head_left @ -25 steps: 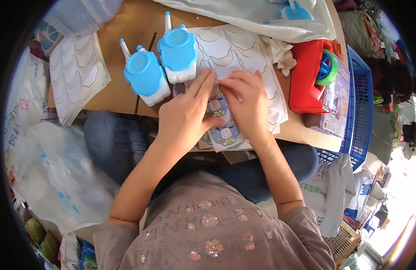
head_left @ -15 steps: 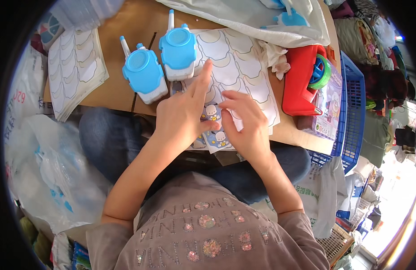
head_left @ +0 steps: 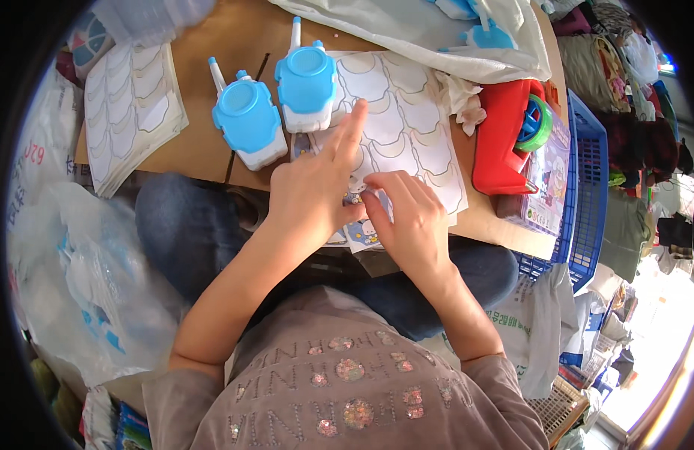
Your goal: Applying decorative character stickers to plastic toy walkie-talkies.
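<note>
Fingers stretched out, my left hand (head_left: 306, 187) lies over a small sheet of cartoon stickers (head_left: 362, 235) at the table's near edge. My right hand (head_left: 420, 217) is beside it, thumb and forefinger drawn together over the same sheet. Whatever sits between those fingertips is too small to make out. White sheets with rows of pale curved outlines (head_left: 429, 112) spread out beneath and beyond both hands. Just past my left hand, two blue-and-white toy walkie-talkies stand side by side, one at left (head_left: 249, 124) and one nearer the middle (head_left: 308, 84).
A red tape dispenser (head_left: 493, 142) with a green roll stands at right, next to a clear-fronted box (head_left: 546, 187). Beyond is a blue plastic basket (head_left: 587, 180). A stack of outlined sheets (head_left: 129, 112) lies at left, and a white bag (head_left: 407, 26) at the back.
My right thumb and forefinger have closed toward each other over the sticker sheet. My left hand keeps its outstretched pose. The table scene has shifted slightly in the picture.
</note>
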